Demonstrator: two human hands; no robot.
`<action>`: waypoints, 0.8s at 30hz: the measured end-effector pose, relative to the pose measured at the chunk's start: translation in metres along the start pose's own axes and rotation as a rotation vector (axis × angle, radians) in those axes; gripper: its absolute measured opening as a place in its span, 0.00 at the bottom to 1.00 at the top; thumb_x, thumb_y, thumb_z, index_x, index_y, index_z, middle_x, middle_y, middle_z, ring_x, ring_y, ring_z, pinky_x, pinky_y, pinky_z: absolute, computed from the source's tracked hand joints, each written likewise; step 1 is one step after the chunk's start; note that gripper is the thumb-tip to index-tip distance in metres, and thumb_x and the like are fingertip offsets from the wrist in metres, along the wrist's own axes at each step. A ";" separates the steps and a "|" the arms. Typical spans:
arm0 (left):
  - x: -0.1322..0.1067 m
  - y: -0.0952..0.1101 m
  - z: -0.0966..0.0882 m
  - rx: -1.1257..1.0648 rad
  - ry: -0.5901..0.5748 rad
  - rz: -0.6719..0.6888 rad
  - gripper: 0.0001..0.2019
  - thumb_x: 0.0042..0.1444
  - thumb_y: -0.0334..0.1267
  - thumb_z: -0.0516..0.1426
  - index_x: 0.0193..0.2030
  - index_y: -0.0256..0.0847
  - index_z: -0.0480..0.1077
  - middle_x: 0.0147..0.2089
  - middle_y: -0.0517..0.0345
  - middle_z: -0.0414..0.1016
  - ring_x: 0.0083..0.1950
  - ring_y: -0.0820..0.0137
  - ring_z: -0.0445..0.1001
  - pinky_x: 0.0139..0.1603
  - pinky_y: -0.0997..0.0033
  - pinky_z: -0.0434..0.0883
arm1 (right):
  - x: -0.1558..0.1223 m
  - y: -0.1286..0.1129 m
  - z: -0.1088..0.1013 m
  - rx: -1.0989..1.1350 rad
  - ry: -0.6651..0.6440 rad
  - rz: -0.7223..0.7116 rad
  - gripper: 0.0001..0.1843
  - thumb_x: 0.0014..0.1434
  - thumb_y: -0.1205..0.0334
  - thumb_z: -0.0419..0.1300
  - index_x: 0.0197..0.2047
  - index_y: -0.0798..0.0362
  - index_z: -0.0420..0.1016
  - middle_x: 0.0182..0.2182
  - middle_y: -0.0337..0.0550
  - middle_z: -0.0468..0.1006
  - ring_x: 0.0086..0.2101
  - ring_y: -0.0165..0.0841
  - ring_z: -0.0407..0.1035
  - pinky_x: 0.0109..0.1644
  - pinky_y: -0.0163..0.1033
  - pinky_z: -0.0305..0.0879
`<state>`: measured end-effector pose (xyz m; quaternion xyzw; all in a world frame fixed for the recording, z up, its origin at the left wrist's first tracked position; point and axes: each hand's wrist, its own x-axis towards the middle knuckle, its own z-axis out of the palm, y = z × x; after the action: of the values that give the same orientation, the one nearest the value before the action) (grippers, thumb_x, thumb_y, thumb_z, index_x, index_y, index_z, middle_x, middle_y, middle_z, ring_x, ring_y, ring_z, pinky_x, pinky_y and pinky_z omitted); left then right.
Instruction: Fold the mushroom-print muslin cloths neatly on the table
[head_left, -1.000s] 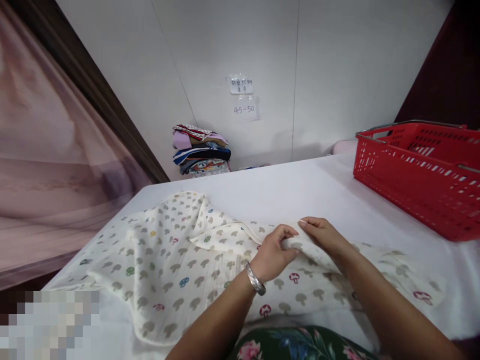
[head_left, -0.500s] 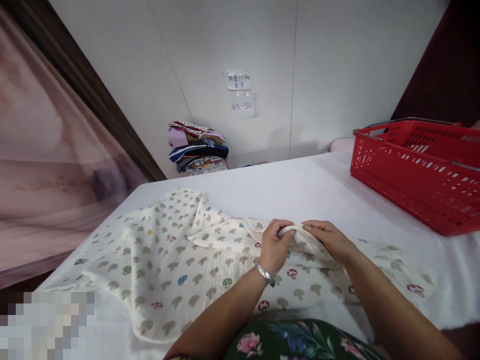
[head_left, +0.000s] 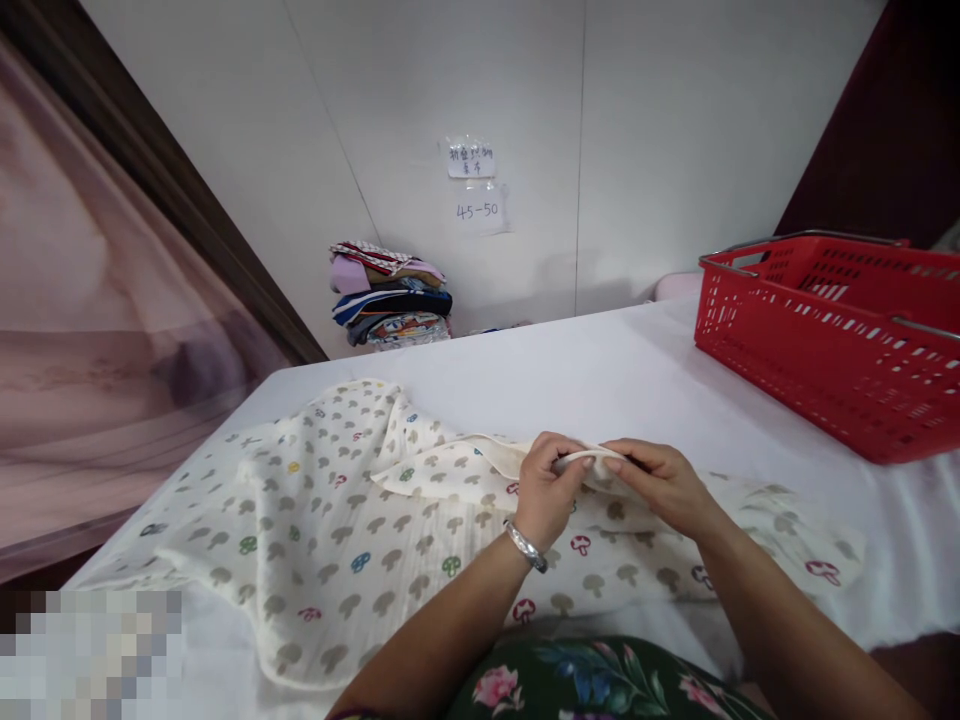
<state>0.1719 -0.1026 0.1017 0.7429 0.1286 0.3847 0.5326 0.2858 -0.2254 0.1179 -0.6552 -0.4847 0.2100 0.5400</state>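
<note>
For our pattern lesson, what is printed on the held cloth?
Cream cloth with mushrooms, mostly grey-brown, some red, blue, green; best in the head view.

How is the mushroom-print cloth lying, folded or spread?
Mostly spread: the mushroom-print cloth sprawls rumpled across the white tabletop, one flap turned over, an edge pinched by the left grip and the right grip.

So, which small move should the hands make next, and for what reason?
Probably slide the right hand along the raised edge of the mushroom-print cloth, away from the left hand. Both hands pinch that edge close together, and the cloth lies rumpled on the white table, so a wider grip may help straighten it.
</note>
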 end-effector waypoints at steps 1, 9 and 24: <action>0.001 0.001 -0.002 0.037 0.013 0.042 0.04 0.52 0.36 0.59 0.35 0.40 0.71 0.39 0.55 0.71 0.43 0.68 0.69 0.46 0.66 0.67 | 0.000 -0.001 0.000 -0.014 -0.004 -0.011 0.15 0.60 0.54 0.54 0.44 0.51 0.75 0.37 0.41 0.76 0.38 0.33 0.68 0.41 0.35 0.63; 0.018 0.014 -0.019 0.263 -0.275 0.172 0.12 0.52 0.41 0.59 0.44 0.46 0.71 0.39 0.57 0.74 0.45 0.67 0.69 0.54 0.59 0.61 | 0.000 -0.013 -0.005 -0.149 -0.021 -0.110 0.13 0.62 0.56 0.51 0.41 0.51 0.73 0.34 0.40 0.75 0.35 0.31 0.67 0.39 0.34 0.62; 0.031 0.015 -0.023 0.339 -0.225 0.257 0.12 0.58 0.40 0.54 0.48 0.45 0.70 0.40 0.57 0.75 0.42 0.69 0.71 0.48 0.65 0.65 | 0.015 -0.038 -0.042 -0.349 0.139 -0.100 0.13 0.58 0.50 0.54 0.37 0.50 0.70 0.29 0.39 0.72 0.29 0.31 0.64 0.31 0.34 0.61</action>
<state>0.1733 -0.0735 0.1316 0.8700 0.0355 0.3372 0.3578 0.3107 -0.2355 0.1700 -0.7270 -0.5073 0.0501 0.4600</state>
